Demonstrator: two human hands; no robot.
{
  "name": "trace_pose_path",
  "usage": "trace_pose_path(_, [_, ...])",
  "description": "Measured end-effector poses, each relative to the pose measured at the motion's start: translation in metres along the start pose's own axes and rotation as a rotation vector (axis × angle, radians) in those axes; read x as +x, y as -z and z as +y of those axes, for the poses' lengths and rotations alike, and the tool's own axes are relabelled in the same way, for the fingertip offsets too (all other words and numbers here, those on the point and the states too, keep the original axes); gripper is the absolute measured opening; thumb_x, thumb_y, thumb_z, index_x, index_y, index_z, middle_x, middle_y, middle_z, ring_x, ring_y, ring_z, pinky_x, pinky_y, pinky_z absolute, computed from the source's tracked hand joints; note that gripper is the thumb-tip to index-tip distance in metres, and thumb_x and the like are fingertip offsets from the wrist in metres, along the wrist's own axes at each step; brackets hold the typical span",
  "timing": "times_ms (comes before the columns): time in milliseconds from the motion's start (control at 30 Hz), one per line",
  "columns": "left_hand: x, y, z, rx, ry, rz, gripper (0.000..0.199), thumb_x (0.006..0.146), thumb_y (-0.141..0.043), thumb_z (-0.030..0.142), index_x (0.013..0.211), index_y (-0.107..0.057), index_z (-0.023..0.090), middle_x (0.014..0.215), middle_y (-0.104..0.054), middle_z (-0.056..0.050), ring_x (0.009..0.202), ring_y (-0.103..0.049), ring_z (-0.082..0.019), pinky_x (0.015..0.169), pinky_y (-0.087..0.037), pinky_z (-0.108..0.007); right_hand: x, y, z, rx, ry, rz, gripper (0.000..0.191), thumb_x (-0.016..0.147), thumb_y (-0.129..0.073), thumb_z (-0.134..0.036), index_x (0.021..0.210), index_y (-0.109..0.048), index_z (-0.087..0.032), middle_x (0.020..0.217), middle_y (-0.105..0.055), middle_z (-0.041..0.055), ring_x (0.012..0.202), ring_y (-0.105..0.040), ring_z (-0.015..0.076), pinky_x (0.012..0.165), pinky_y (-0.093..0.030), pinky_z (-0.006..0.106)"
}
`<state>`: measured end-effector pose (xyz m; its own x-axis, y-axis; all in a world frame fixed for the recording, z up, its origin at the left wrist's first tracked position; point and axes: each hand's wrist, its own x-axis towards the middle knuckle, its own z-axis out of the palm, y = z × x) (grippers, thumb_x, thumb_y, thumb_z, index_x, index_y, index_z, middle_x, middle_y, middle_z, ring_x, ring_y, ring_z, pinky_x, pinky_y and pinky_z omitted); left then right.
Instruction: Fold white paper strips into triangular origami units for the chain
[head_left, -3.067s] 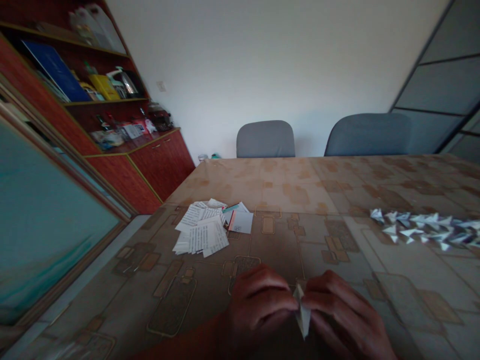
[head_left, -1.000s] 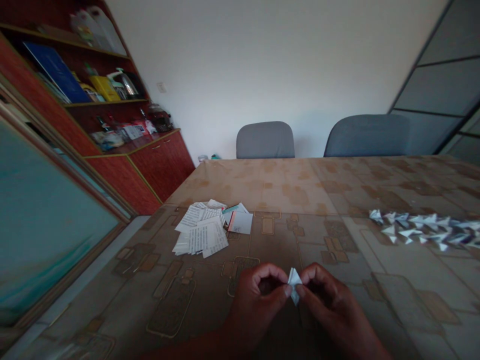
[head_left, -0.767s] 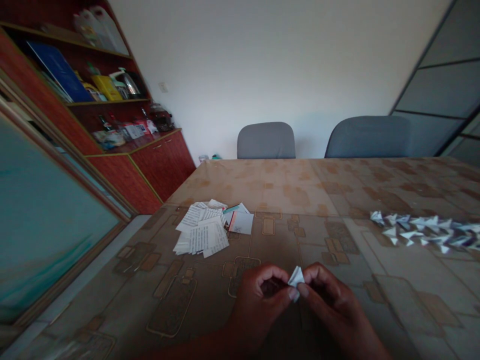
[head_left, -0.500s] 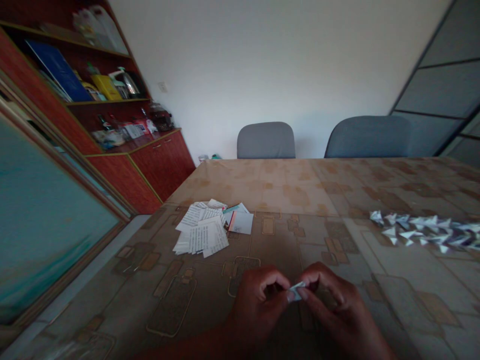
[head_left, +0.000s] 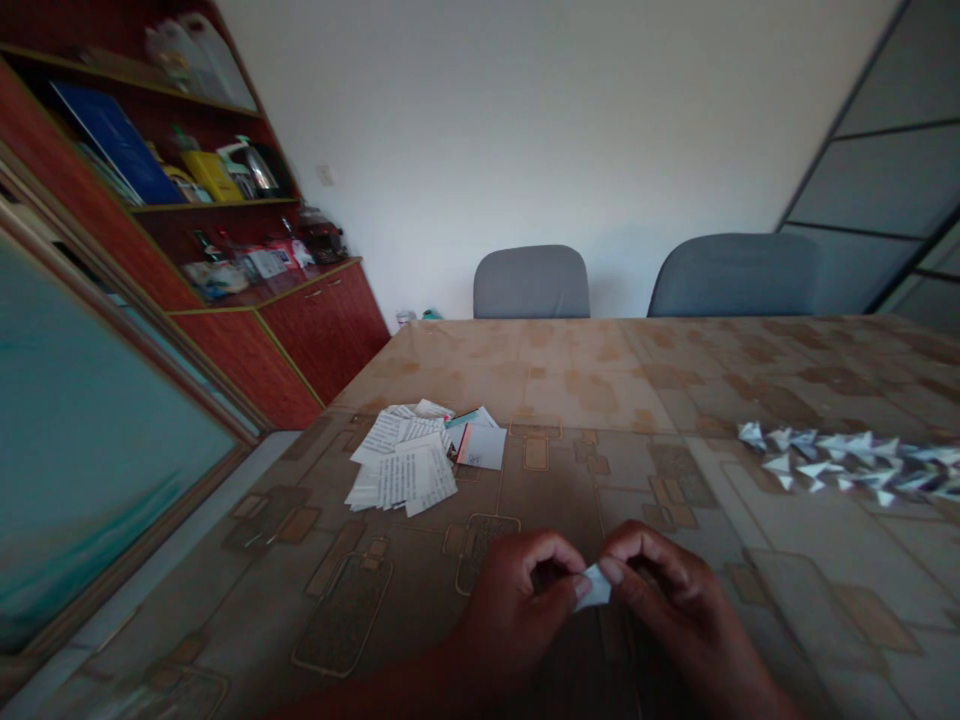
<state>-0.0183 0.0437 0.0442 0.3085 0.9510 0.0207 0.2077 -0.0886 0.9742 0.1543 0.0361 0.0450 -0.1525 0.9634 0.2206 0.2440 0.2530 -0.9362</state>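
Folded paper just turned – broader pale face showing, not the thin edge. Left hand and right hand both have fingers pinching it, thumb against index. It's over the bench, well apart from the folded pieces – handling unfinished, I'd say.

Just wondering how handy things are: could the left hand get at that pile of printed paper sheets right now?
Probably yes: nothing stands between the left hand and the paper sheets, though its fingers are pinching a folded paper.
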Motion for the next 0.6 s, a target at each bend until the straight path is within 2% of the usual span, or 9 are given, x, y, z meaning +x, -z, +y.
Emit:
trace_pose_path(100, [0.001,-0.002,-0.001,-0.128,0.038,-0.042,0.012,0.08,-0.06,0.026,0.075,-0.059,0.015,0.066,-0.056,0.001,0.062,-0.052,-0.012,0.057,-0.036,-0.02,0.0,-0.001,0.0,0.063,-0.013,0.035,0.033,0.087,-0.059,-0.044,0.066,-0.058,-0.019,0.061,-0.057,-0.0007,0.058,-0.056,0.0137,0.053,-0.047,0.022])
trace_pose_path(233, [0.001,-0.006,-0.004,-0.328,0.12,-0.067,0.015,0.079,-0.063,0.029,0.079,-0.058,0.014,0.071,-0.062,-0.001,0.064,-0.058,-0.014,0.061,-0.043,-0.023,0.001,0.0,0.004,0.125,-0.045,0.009,0.029,0.09,-0.056,-0.043,0.072,-0.058,-0.02,0.062,-0.061,-0.0007,0.058,-0.059,0.014,0.053,-0.05,0.022])
trace_pose_path(367, [0.0,-0.003,-0.005,-0.217,0.071,0.016,0.012,0.079,-0.061,0.025,0.076,-0.063,0.014,0.066,-0.061,-0.001,0.062,-0.056,-0.013,0.06,-0.042,-0.022,0.002,0.006,0.005,-0.048,0.039,-0.009,0.02,0.089,-0.058,-0.039,0.08,-0.063,-0.022,0.07,-0.065,0.0002,0.064,-0.063,0.0151,0.057,-0.051,0.022])
trace_pose_path(467, [0.0,0.0,-0.004,-0.102,0.009,0.056,0.012,0.081,-0.06,0.023,0.076,-0.067,0.015,0.066,-0.063,-0.001,0.063,-0.057,-0.014,0.059,-0.042,-0.021,0.003,0.011,0.002,-0.166,0.092,-0.054,0.019,0.089,-0.058,-0.033,0.077,-0.066,-0.022,0.07,-0.066,0.0004,0.064,-0.063,0.015,0.058,-0.05,0.022])
trace_pose_path(600, [0.001,0.004,-0.004,0.042,-0.133,0.102,0.015,0.081,-0.061,0.022,0.071,-0.07,0.016,0.061,-0.063,-0.001,0.058,-0.057,-0.013,0.056,-0.039,-0.021,0.005,0.017,-0.003,-0.193,0.119,-0.062,0.021,0.09,-0.057,-0.03,0.074,-0.066,-0.021,0.068,-0.066,-0.0001,0.062,-0.065,0.0144,0.055,-0.048,0.02])
